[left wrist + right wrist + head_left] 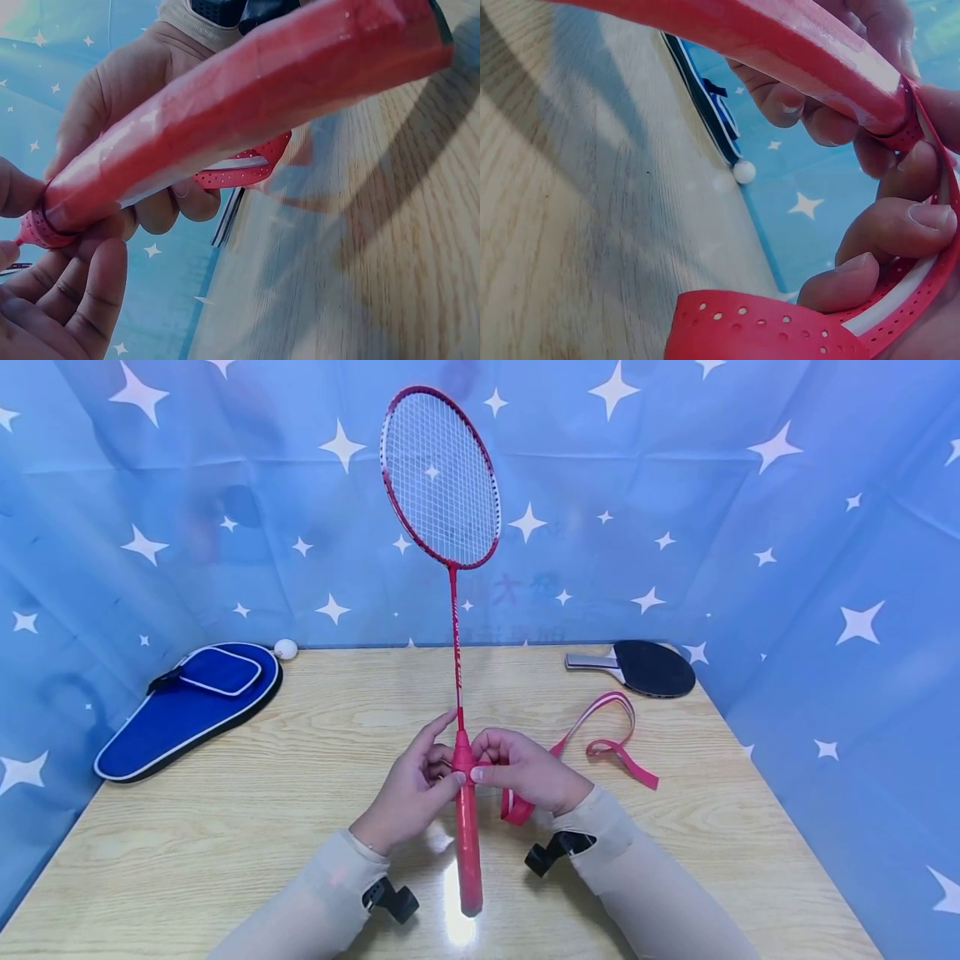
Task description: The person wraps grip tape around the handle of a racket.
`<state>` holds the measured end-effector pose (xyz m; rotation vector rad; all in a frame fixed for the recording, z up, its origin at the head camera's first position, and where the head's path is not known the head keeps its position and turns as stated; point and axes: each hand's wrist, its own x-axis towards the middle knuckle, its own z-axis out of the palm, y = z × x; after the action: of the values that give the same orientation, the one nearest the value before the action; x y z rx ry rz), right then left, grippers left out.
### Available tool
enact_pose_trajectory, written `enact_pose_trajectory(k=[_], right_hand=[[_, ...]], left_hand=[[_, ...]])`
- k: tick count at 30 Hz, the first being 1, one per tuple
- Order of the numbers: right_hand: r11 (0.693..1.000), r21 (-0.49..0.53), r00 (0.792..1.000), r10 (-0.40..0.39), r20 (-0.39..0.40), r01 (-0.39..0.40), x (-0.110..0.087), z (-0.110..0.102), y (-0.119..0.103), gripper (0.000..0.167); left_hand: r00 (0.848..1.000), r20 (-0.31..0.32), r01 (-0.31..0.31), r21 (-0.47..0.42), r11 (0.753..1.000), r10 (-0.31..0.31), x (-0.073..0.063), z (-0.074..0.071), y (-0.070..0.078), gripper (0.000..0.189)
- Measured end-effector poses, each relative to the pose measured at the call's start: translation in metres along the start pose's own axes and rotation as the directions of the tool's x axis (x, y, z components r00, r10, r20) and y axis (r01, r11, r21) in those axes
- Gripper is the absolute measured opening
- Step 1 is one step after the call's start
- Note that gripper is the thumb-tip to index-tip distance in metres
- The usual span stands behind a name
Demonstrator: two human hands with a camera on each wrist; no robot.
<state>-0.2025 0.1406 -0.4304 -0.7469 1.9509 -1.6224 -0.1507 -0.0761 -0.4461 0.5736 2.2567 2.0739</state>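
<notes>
A red badminton racket stands head up and slightly tilted, its handle end toward me. My left hand holds it at the top of the handle, thumb on the front and fingers behind. Red perforated grip tape with a white backing strip circles the upper end of the handle. From there the tape runs through my right hand, whose thumb and fingers pinch it close against the handle. Its loose length loops below that hand and curls away across the table at the right. Below the wrapped part, the handle shows a smooth, glossy red surface.
On the wooden table, a blue paddle case lies at the back left beside a white ball. A black table tennis paddle lies at the back right. A blue curtain with white stars surrounds the table.
</notes>
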Motion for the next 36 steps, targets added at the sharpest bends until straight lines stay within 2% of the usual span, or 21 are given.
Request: enact_pose_trajectory(k=[5, 12, 19, 23, 29, 36], right_hand=[[1.000, 0.018, 1.000, -0.008, 0.001, 0.008, 0.0010, 0.0008, 0.0012, 0.022], [0.999, 0.046, 1.000, -0.020, 0.001, 0.020, 0.0014, 0.0027, 0.0006, 0.021], [1.000, 0.025, 1.000, -0.012, -0.005, 0.012, 0.0007, 0.0013, -0.0006, 0.020], [1.000, 0.009, 1.000, -0.010, -0.012, 0.010, 0.0002, -0.0007, -0.0010, 0.021], [0.999, 0.037, 1.000, -0.001, -0.004, 0.001, -0.0005, -0.0035, -0.0008, 0.019], [0.999, 0.032, 1.000, 0.005, -0.003, -0.005, 0.0010, -0.0023, 0.0002, 0.019]], left_hand=[[1.000, 0.006, -0.013, -0.034, 0.999, 0.013, -0.0004, -0.0005, 0.0007, 0.081], [0.999, 0.033, 0.026, -0.096, 0.995, -0.022, -0.0006, -0.0004, 0.0023, 0.080], [0.996, 0.029, 0.087, -0.069, 0.994, -0.085, 0.0002, 0.0009, 0.0059, 0.084], [0.996, 0.026, 0.083, -0.065, 0.994, -0.082, 0.0008, 0.0010, 0.0075, 0.084], [0.998, 0.021, 0.055, -0.090, 0.994, -0.053, 0.0009, 0.0012, 0.0075, 0.082], [0.999, 0.012, 0.043, -0.107, 0.993, -0.042, 0.0007, 0.0019, 0.0055, 0.073]])
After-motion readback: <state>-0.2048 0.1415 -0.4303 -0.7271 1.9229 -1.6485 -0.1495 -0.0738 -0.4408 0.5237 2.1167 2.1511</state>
